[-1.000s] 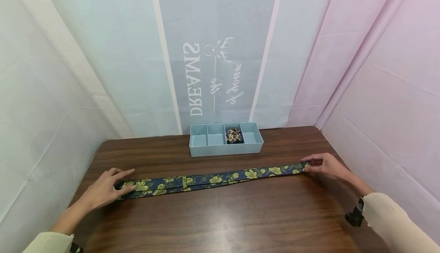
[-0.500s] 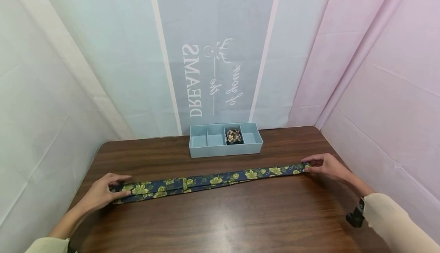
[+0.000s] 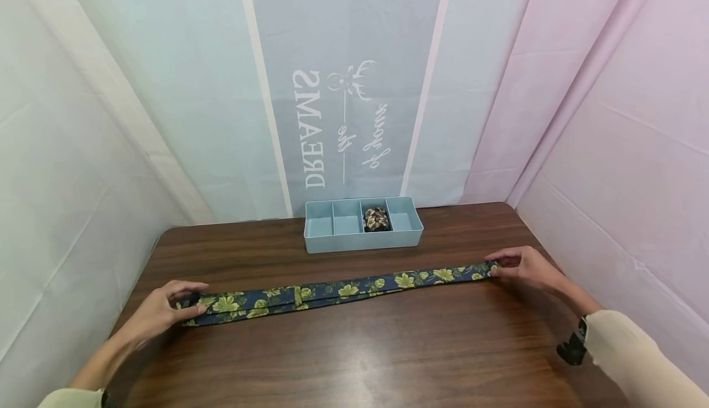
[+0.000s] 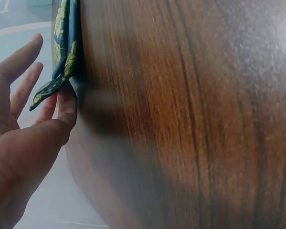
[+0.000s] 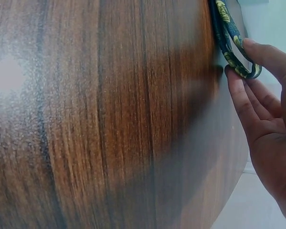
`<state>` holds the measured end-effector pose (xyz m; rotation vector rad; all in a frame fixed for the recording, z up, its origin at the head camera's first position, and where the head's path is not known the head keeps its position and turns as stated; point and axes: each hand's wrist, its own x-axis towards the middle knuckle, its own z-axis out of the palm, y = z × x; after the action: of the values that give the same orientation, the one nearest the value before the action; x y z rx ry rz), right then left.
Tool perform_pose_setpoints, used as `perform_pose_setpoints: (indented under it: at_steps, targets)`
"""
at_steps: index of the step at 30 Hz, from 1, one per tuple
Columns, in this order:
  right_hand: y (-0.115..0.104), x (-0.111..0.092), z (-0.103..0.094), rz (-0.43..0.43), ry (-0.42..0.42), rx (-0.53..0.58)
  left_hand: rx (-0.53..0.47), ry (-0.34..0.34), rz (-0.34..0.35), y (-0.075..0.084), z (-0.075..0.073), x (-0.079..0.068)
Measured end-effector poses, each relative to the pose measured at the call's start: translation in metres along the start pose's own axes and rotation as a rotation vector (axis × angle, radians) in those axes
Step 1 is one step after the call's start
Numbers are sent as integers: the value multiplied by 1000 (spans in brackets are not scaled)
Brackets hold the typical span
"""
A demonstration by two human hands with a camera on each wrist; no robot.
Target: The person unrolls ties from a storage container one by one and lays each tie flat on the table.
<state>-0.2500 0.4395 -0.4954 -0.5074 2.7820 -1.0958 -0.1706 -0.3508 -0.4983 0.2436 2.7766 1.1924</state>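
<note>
A navy necktie (image 3: 349, 291) with yellow-green flowers lies stretched across the table, doubled over, with its keeper loop facing up left of its middle. At the left end, my left hand (image 3: 157, 312) pinches the tie between thumb and fingers. The left wrist view shows the tip of the tie (image 4: 50, 90) bent up at the left hand (image 4: 26, 148), some fingers spread apart. My right hand (image 3: 526, 268) pinches the folded right end. In the right wrist view that end forms a rounded loop (image 5: 236, 64) between the thumb and fingers of the right hand (image 5: 269, 119).
Behind the tie stands a light blue divided box (image 3: 362, 242) at the back of the brown wooden table (image 3: 354, 346). One of its compartments holds a rolled dark floral cloth (image 3: 376, 219). Fabric walls (image 3: 354, 39) rise behind the table and at both sides.
My left hand has drawn a little left and toward me, its raised index finger coming in to the tie's left end. The right hand has stayed in place.
</note>
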Motion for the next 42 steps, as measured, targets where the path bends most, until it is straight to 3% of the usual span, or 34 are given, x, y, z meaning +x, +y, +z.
perform_pose_setpoints:
  at_steps: [17, 30, 36, 42]
  targets:
    - [-2, 0, 0, 21, -4, -13, 159, 50, 19, 2, 8, 0]
    - [-3, 0, -1, 27, 8, -29, 222, 173, 186, 1, 13, 2]
    - [-5, -1, -2, 40, 17, -42, 218, 154, 175, 0, 11, 1]
    - [-8, -3, -3, 60, 43, -57, 162, 95, 116, 0, 6, 2]
